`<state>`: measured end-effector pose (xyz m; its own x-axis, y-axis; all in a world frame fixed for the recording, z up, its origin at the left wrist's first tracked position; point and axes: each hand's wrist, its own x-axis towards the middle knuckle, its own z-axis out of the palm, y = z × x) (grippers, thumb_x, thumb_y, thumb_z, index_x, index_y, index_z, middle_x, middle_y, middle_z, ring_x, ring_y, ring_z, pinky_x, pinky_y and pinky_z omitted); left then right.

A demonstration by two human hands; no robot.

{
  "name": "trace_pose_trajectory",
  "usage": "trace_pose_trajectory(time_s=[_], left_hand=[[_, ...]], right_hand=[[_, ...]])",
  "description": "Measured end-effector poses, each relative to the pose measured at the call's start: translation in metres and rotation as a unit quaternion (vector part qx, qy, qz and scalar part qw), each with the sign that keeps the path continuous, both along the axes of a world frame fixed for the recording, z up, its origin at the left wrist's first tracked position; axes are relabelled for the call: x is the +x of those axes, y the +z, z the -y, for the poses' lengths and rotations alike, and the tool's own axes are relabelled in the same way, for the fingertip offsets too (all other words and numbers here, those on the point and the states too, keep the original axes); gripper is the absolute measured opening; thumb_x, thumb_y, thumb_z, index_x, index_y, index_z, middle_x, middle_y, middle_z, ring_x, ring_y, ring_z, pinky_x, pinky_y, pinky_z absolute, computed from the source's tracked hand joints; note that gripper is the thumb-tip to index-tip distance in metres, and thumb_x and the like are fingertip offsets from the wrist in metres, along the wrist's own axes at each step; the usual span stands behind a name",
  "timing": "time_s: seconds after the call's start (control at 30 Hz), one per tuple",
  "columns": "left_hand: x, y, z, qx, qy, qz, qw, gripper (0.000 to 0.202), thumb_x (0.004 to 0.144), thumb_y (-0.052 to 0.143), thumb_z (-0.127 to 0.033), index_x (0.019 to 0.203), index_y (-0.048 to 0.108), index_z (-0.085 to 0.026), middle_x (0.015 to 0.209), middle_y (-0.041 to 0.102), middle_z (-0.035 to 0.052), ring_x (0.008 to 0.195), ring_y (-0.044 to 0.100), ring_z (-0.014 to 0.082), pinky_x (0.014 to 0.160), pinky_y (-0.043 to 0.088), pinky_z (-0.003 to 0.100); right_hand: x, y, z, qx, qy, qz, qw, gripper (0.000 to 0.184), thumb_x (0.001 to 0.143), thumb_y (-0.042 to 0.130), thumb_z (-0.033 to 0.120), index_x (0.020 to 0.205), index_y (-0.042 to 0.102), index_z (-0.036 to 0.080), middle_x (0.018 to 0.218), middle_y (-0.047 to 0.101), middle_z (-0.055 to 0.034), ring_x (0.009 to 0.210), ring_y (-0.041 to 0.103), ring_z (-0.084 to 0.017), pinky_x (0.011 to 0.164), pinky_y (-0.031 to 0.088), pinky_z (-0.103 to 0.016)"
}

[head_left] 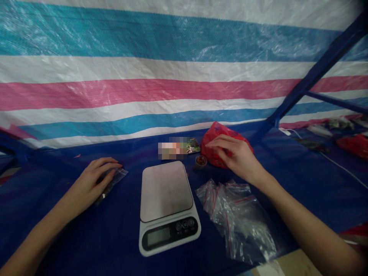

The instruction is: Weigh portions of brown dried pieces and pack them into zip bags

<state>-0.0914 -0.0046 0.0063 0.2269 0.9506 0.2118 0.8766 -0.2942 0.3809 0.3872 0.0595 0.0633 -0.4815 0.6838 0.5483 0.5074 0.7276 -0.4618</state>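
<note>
At the left, my left hand [96, 178] is closed on a small clear zip-lock bag [117, 175] with its fingers and thumb curled round it; something dark shows in the bag, too blurred to name. My right hand [237, 155] is over a red plastic bag [214, 134], with fingers stretched forward and thumb apart. Nothing shows between them. A small round cup [200, 161] with brown contents stands just left of the red bag. Between my hands is a white kitchen scale [166, 191] with a flat plate; its display is dim.
Several clear zip-lock bags [244, 226] lie overlapping under my right forearm. Behind the scale lies a phone-like flat thing [193, 145], its picture partly blurred out. A striped sheet [143, 92] hangs behind the blue table [94, 237]. A blue frame bar [319, 67] slopes down at right.
</note>
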Motion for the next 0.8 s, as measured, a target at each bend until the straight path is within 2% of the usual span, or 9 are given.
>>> trace_pose_trajectory(time_s=[0.1, 0.17, 0.27, 0.37, 0.43, 0.57, 0.7, 0.8], left_hand=[[0.002, 0.002, 0.0, -0.007, -0.003, -0.002, 1.0, 0.039, 0.101, 0.048, -0.049, 0.12, 0.073, -0.026, 0.132, 0.065, 0.0104, 0.128, 0.058, 0.0314, 0.116, 0.043, 0.051], [0.004, 0.003, 0.0, -0.009, -0.002, -0.006, 1.0, 0.039, 0.101, 0.048, -0.048, 0.12, 0.074, -0.027, 0.131, 0.065, 0.0103, 0.128, 0.058, 0.0314, 0.116, 0.043, 0.052], [0.005, 0.003, 0.001, -0.006, 0.0, -0.007, 1.0, 0.038, 0.101, 0.048, -0.048, 0.119, 0.074, -0.028, 0.131, 0.066, 0.0094, 0.128, 0.058, 0.0312, 0.115, 0.044, 0.05], [0.004, 0.003, 0.001, -0.006, -0.001, -0.006, 1.0, 0.037, 0.101, 0.049, -0.048, 0.119, 0.074, -0.027, 0.131, 0.066, 0.0092, 0.128, 0.059, 0.0312, 0.115, 0.044, 0.049], [0.003, 0.003, 0.001, -0.006, -0.003, -0.004, 1.0, 0.037, 0.101, 0.049, -0.047, 0.119, 0.074, -0.026, 0.13, 0.066, 0.0096, 0.127, 0.059, 0.0314, 0.115, 0.044, 0.05], [0.004, 0.003, 0.001, 0.001, -0.006, -0.005, 1.0, 0.037, 0.101, 0.049, -0.047, 0.118, 0.074, -0.026, 0.129, 0.066, 0.0094, 0.126, 0.059, 0.031, 0.114, 0.045, 0.05], [0.007, 0.003, 0.001, 0.018, -0.008, -0.009, 1.0, 0.038, 0.102, 0.047, -0.049, 0.116, 0.075, -0.027, 0.128, 0.068, 0.0078, 0.125, 0.06, 0.0302, 0.112, 0.046, 0.049], [0.009, 0.004, 0.002, 0.026, -0.007, -0.014, 1.0, 0.039, 0.102, 0.046, -0.051, 0.115, 0.075, -0.028, 0.127, 0.069, 0.0071, 0.124, 0.061, 0.0301, 0.111, 0.048, 0.049]], right_hand=[[0.008, 0.011, 0.001, -0.013, -0.024, -0.038, 0.999, 0.033, 0.095, 0.055, 0.007, 0.105, 0.08, 0.026, 0.099, 0.076, -0.0033, 0.087, 0.072, -0.019, 0.08, 0.056, -0.034], [0.003, 0.01, 0.005, -0.02, 0.012, -0.039, 0.999, 0.029, 0.095, 0.057, 0.008, 0.103, 0.079, 0.026, 0.099, 0.075, -0.0035, 0.089, 0.071, -0.019, 0.08, 0.055, -0.034], [-0.019, -0.002, 0.017, 0.02, 0.067, 0.048, 0.996, 0.019, 0.098, 0.064, 0.016, 0.108, 0.077, 0.024, 0.103, 0.074, -0.0061, 0.097, 0.067, -0.023, 0.086, 0.054, -0.038], [-0.037, -0.016, 0.025, 0.072, 0.077, 0.176, 0.979, 0.016, 0.098, 0.068, 0.021, 0.112, 0.077, 0.021, 0.103, 0.074, -0.0081, 0.099, 0.063, -0.025, 0.086, 0.051, -0.041], [-0.041, -0.022, 0.027, 0.092, 0.079, 0.227, 0.966, 0.013, 0.098, 0.069, 0.021, 0.109, 0.077, 0.02, 0.1, 0.075, -0.0082, 0.096, 0.063, -0.025, 0.084, 0.049, -0.04], [-0.038, -0.028, 0.026, 0.106, 0.085, 0.264, 0.955, 0.009, 0.097, 0.071, 0.024, 0.099, 0.077, 0.018, 0.091, 0.074, -0.0084, 0.091, 0.061, -0.026, 0.079, 0.048, -0.038], [-0.038, -0.029, 0.028, 0.09, 0.097, 0.292, 0.947, 0.011, 0.096, 0.073, 0.023, 0.087, 0.075, 0.018, 0.084, 0.073, -0.0074, 0.089, 0.06, -0.026, 0.077, 0.047, -0.038], [-0.039, -0.025, 0.029, 0.066, 0.11, 0.271, 0.954, 0.012, 0.098, 0.069, 0.02, 0.088, 0.074, 0.018, 0.084, 0.073, -0.0067, 0.088, 0.06, -0.025, 0.077, 0.049, -0.036]])
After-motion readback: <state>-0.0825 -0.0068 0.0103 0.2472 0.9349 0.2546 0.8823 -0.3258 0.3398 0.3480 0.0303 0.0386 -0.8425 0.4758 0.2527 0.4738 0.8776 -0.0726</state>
